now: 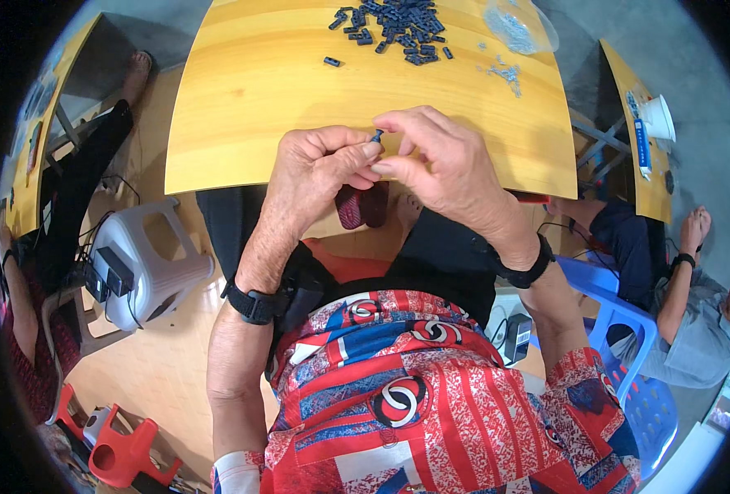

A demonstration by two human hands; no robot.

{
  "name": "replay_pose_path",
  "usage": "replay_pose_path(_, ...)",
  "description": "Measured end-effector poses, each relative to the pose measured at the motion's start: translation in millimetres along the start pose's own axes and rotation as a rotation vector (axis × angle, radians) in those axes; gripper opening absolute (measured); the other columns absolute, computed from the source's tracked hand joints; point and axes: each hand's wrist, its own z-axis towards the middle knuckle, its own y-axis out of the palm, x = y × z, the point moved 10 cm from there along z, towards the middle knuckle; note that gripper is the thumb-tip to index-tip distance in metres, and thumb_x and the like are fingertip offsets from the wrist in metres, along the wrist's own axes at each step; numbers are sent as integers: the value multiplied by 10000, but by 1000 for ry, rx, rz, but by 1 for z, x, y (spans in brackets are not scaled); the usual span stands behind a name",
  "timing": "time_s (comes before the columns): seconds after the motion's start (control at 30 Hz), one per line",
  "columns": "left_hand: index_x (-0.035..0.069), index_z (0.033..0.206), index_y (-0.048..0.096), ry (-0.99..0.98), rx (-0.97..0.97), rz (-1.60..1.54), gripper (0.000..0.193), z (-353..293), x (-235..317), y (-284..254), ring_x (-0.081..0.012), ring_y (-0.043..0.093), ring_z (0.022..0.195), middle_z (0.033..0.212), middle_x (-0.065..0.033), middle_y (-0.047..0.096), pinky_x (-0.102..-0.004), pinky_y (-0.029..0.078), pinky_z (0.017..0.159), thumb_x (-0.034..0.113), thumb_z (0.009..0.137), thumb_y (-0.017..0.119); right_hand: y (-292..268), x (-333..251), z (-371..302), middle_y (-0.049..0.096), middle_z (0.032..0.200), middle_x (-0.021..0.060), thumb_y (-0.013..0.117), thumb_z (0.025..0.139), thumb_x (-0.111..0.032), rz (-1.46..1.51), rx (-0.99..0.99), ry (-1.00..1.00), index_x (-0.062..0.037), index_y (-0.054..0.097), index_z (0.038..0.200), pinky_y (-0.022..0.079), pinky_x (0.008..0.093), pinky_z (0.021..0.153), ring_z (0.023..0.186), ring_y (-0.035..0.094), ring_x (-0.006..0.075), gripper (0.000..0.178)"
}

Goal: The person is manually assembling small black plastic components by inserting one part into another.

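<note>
Over the near edge of the yellow table, both hands meet in front of me. My left hand pinches a small dark blue plastic part between thumb and fingers, its upper end sticking out. Close beside it, my right hand has its thumb and index finger apart around the part, the index fingertip near its top. Whether the right fingertips touch it I cannot tell. Farther back on the table lies a heap of similar dark blue parts, with one loose part apart from it.
At the table's far right lie a clear plastic bag of small metal pieces and some loose metal pieces. A white stool stands left, a red stool lower left, a blue chair right. Other people sit at both sides.
</note>
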Motion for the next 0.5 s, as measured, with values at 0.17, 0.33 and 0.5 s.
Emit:
replay_pose_path(0.17,-38,914,689,38,43,-2,138,-2,0,0,-81,608,674,767,-70,675,-209,510,607,75,842,656,9,-16,-4,584,816,111,726,715,-191,-290,5,-169,-8,571,975,509,339,590,704,622,255,353)
replay_pose_path(0.33,-40,918,692,91,86,41,136,-3,-2,0,-72,597,658,754,-64,675,-203,502,609,66,839,658,6,-6,-3,602,824,130,712,736,-160,-104,-41,-18,-3,586,1007,508,330,592,671,627,257,338)
replay_pose_path(0.5,-37,908,694,87,169,-8,135,-6,-1,-3,-89,624,656,740,-72,676,-213,520,615,75,843,657,0,33,-8,646,820,51,650,831,-96,283,-22,328,27,614,993,461,237,564,633,576,78,207)
